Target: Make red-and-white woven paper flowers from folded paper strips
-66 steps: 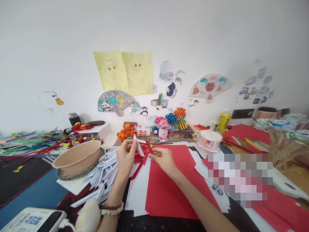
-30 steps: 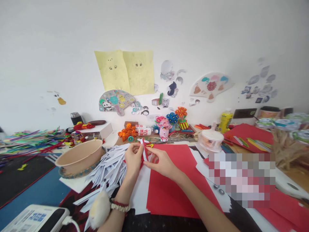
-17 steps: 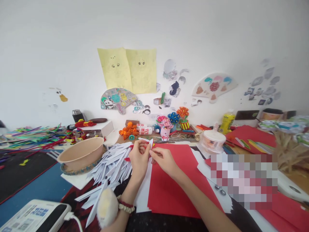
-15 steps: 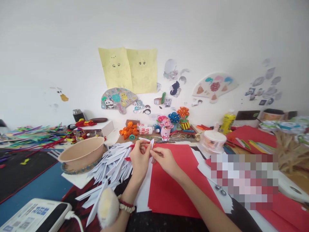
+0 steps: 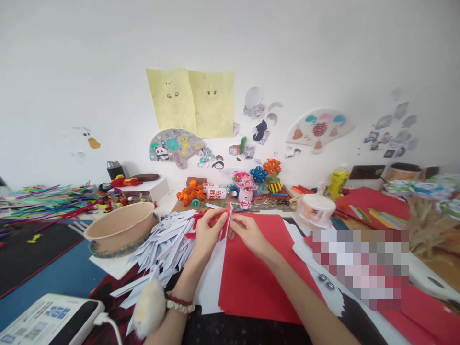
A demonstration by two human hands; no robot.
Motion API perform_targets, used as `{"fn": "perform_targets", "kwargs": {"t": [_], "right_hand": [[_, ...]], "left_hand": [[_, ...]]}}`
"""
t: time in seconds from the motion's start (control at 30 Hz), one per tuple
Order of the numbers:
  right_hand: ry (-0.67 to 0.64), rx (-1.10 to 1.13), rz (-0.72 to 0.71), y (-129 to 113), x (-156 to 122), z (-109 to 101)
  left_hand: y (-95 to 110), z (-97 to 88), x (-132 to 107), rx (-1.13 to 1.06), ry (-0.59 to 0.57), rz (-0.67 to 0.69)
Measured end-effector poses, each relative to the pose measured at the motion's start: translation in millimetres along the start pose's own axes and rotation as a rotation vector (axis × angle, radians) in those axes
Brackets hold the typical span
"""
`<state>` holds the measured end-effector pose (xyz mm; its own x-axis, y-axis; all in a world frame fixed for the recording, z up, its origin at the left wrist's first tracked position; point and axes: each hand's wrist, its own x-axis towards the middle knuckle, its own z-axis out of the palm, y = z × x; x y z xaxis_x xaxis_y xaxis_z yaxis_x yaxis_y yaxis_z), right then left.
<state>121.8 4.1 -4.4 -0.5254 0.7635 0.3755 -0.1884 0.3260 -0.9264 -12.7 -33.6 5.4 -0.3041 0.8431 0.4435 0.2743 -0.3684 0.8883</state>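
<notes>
Between my two hands stands a narrow folded strip of red and white paper (image 5: 229,218), its red face showing toward the top. My left hand (image 5: 209,230) pinches it from the left, thumb against the paper. From the right, the fingers of my right hand (image 5: 247,230) press on the strip's edge. Beneath my right hand and forearm lies a stack of red paper sheets (image 5: 258,282), partly over white sheets (image 5: 210,287). A heap of folded white paper strips (image 5: 167,239) lies left of my left hand, with a few red pieces beside it.
A beige bowl (image 5: 120,223) stands on the left, behind a white power bank (image 5: 50,316) with a cable. Along the wall are a pink flower pot (image 5: 246,197), a round white container (image 5: 316,208) and a yellow bottle (image 5: 337,182). Two small metal discs (image 5: 326,281) lie at right.
The paper between my hands has turned: a white pointed tip showed before, and a red face shows now. My right hand has shifted slightly right and up.
</notes>
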Motion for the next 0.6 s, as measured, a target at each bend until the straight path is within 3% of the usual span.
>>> {"fn": "perform_targets", "kwargs": {"t": [0.13, 0.4, 0.6], "right_hand": [[-0.039, 0.015, 0.024, 0, 0, 0], [-0.066, 0.031, 0.087, 6, -1, -2], [-0.029, -0.020, 0.116, 11, 0, -7]], "left_hand": [[0, 0.0, 1, -0.039, -0.062, -0.037], [-2, 2.6, -2, -0.010, -0.054, -0.055], [-3, -2.6, 2, 0.280, -0.071, -0.039]]}}
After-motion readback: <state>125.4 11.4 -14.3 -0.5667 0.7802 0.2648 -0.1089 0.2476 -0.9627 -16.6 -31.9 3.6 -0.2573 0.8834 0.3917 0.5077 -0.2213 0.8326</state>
